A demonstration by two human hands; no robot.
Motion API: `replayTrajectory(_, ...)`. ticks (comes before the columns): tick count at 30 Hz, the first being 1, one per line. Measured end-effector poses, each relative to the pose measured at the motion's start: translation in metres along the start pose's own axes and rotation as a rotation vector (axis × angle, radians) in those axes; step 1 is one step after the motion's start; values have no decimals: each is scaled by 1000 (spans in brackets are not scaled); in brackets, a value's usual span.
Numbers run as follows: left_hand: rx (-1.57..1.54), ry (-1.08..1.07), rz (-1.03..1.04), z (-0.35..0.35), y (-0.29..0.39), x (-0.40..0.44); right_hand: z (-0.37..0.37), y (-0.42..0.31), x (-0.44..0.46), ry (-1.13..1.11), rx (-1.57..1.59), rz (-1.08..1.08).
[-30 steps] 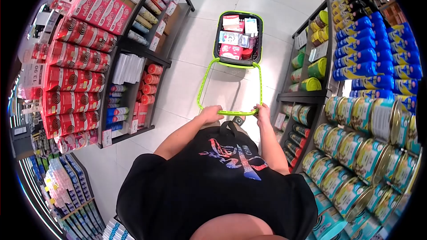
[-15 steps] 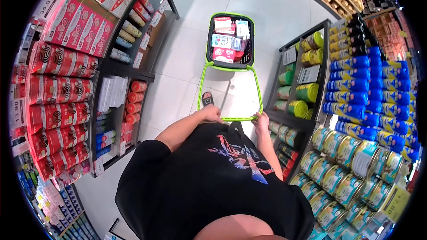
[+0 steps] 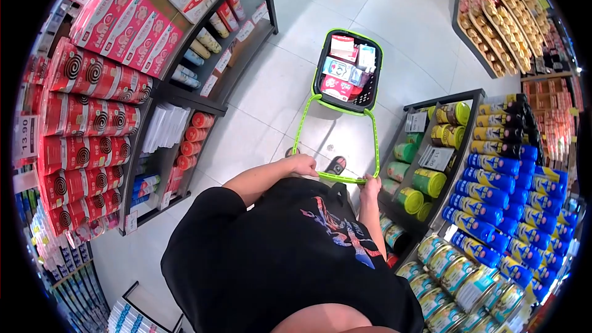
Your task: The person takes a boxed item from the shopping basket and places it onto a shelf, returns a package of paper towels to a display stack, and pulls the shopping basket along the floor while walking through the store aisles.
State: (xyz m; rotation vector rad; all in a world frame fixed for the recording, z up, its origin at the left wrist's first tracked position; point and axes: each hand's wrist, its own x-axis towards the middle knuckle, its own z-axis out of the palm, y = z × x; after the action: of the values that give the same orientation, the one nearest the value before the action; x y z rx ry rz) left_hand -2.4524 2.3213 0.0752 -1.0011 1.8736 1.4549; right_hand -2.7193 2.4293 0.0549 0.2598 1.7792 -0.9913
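A black basket (image 3: 371, 95) with a green rim stands on the floor ahead, holding several boxes and packets, among them a pink-and-red box (image 3: 336, 87). Its long green handle (image 3: 300, 124) reaches back to the person's waist. My left hand (image 3: 302, 165) is closed round the left corner of the handle's crossbar. At the right corner, my right hand (image 3: 371, 186) grips the same bar with its fingers bent. The bar runs close in front of the black shirt.
On the left, a shelf (image 3: 217, 106) carries red packs (image 3: 92, 117) and pink boxes (image 3: 129, 24). Blue cans (image 3: 487, 194) and teal tins (image 3: 453, 271) fill the right side, beside a shelf with green containers (image 3: 428, 182). A slanted rack (image 3: 493, 18) stands at upper right.
The basket and handle have shifted right and turned in view, with both hands still on the bar. More of the upper-right rack shows, and the right-hand shelves sit lower.
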Motion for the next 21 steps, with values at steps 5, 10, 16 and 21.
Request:
replayTrajectory(5,46,60,-60,-12,6,19,9,-17,25,27,-6,39)
replayTrajectory(10,-39,-6,-132,-30,25,45,4,-40,79,-53,-115,131)
replayTrajectory(16,-44,-15,-167,-52,45,95,11,-97,127,-70,-280,11)
replayTrajectory(21,47,-25,-200,-90,82,121,19,-127,166,-169,-290,-62)
